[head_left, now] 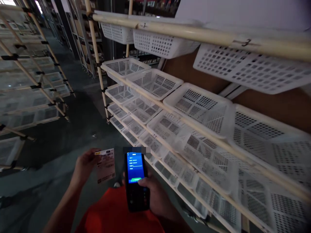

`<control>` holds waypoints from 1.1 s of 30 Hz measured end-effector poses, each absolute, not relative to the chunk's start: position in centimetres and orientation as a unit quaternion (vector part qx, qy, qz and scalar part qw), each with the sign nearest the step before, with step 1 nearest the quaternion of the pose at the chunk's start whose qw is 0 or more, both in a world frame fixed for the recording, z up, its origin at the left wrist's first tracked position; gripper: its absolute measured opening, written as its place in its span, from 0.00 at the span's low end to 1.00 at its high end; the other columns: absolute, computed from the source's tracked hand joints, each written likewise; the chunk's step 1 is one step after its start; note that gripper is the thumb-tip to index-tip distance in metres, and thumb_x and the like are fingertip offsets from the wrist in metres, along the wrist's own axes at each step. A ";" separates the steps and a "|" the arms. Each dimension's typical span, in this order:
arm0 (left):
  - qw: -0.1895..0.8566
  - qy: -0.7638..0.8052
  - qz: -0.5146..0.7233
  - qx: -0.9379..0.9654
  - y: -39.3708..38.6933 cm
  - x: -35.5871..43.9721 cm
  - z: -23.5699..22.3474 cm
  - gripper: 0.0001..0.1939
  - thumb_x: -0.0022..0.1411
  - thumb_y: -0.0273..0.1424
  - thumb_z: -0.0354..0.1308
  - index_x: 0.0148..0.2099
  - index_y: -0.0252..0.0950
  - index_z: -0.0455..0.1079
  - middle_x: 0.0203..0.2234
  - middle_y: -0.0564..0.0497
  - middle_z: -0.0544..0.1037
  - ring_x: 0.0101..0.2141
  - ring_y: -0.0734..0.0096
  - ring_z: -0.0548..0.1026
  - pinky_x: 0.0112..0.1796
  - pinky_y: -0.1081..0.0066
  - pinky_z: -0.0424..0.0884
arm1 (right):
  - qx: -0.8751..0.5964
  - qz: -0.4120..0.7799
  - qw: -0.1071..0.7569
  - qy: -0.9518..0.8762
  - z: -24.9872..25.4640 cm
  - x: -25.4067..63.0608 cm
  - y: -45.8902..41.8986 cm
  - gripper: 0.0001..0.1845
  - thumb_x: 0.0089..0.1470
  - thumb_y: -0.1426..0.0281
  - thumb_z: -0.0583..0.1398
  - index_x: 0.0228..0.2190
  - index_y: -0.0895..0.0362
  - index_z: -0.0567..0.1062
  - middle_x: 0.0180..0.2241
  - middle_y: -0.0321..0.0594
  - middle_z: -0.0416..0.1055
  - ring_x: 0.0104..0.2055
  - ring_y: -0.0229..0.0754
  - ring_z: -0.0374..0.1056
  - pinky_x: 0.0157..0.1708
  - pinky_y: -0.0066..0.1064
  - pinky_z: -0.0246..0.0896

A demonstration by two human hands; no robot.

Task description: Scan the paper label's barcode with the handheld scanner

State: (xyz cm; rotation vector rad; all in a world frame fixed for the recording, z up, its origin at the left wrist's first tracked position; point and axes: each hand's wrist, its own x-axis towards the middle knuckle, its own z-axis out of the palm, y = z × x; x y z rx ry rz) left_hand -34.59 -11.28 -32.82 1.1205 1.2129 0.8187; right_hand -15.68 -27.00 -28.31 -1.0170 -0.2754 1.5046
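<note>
- Left hand (pixel 84 166): fingers pinch the edge of a printed label card (pixel 106 165), held upright just left of the scanner.
- Right hand (pixel 155 197): fingers wrap a handheld scanner (pixel 136 181), thumb on its lit blue screen.
- White mesh baskets (pixel 194 103) fill the rack on the right.

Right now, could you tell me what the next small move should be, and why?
Probably bring the card in the left hand in front of the handheld scanner gripped by the right hand: its screen is lit, and the card sits beside it, not ahead.
</note>
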 end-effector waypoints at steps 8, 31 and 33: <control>0.597 0.516 0.341 0.512 -10.9 -34.4 -33.5 0.21 0.39 0.36 0.67 0.38 0.33 0.72 0.26 0.48 0.78 0.29 0.65 0.74 0.30 0.73 0.67 | -0.443 0.644 0.612 -0.121 -28.2 -15.8 -27.0 0.27 0.41 0.73 0.58 0.47 0.59 0.70 0.37 0.48 0.77 0.37 0.53 0.73 0.37 0.40 0.63; 0.587 0.519 0.366 0.503 -9.8 -38.2 -34.2 0.34 0.46 0.40 0.67 0.54 0.31 0.65 0.36 0.44 0.78 0.35 0.64 0.74 0.32 0.71 0.70 | -0.441 0.665 0.589 -0.130 -28.2 -17.5 -24.2 0.25 0.40 0.70 0.61 0.44 0.60 0.71 0.37 0.49 0.77 0.38 0.52 0.73 0.39 0.40 0.63; 0.592 0.516 0.377 0.490 -9.3 -38.6 -34.3 0.35 0.47 0.40 0.67 0.56 0.31 0.65 0.39 0.43 0.77 0.36 0.63 0.74 0.32 0.72 0.71 | -0.443 0.663 0.589 -0.131 -28.3 -17.9 -23.8 0.25 0.40 0.71 0.61 0.44 0.60 0.70 0.37 0.48 0.77 0.38 0.52 0.73 0.39 0.41 0.63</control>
